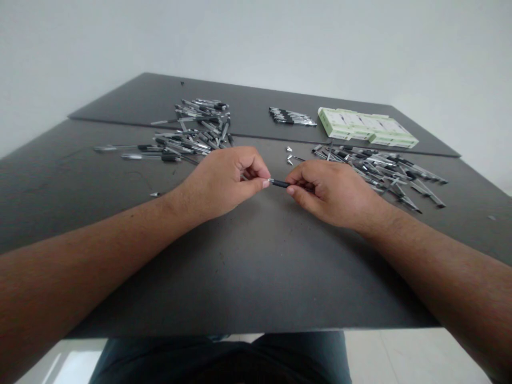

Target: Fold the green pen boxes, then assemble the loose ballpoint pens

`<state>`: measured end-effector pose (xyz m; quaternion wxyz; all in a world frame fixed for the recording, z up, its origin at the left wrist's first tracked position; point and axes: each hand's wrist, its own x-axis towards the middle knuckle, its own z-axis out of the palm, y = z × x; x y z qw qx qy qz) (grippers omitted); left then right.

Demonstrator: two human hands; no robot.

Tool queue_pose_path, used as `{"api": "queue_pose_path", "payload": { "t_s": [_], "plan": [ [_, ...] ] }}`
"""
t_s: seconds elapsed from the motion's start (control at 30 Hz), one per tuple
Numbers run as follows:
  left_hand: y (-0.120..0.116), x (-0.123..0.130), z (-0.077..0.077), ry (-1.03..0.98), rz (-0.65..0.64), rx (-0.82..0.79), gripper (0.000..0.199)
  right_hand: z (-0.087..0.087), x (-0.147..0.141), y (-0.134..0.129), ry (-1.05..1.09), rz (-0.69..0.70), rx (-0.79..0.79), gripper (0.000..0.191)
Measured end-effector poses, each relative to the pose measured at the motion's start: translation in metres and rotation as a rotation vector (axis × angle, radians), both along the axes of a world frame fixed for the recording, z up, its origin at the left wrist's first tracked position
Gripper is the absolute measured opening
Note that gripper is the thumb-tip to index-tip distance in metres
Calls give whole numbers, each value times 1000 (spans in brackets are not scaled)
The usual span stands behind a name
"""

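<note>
Between my two hands lies a pen (279, 183) with a dark grip, held level just above the table. Thumb and fingers of my left hand (236, 178) pinch one end of it. My right hand (326, 189) is closed on the other end, around the dark part. Much of the pen is hidden by the fingers. Just beyond my right hand, several small silvery pen tips (289, 157) lie on the table. A heap of pens and pen parts (376, 168) spreads past my right hand, and another heap of pens (192, 140) lies beyond my left.
The dark table (256, 277) has a seam across it. Farther back are a neat row of pens (292, 116) and green-and-white boxes (366, 127) side by side. A single pen tip (155, 194) lies by my left forearm. A pale wall (256, 48) stands behind.
</note>
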<state>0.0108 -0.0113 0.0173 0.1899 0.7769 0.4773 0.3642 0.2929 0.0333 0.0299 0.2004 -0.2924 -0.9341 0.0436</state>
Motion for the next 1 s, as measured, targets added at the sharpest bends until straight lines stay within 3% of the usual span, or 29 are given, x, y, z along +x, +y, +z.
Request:
{"api": "queue_pose_path", "payload": {
  "t_s": [0.2,0.43,0.57,0.67,0.9,1.0],
  "plan": [
    [1,-1,-5,-26,-44,1,3,-1,1,3,2,19,5,25],
    [2,-3,-11,-127,-83,-25,35,2,3,1,-5,16,1,23],
    [1,-4,-2,39,-19,-21,21,4,4,0,1,6,8,23],
    [-2,-3,6,175,7,-16,22,5,3,-1,-2,-7,-4,22],
    [-3,-3,7,211,5,17,23,7,3,0,6,-48,-14,14],
    [-3,-4,6,213,3,23,22,6,3,1,-39,-12,1,23]
  ]
}}
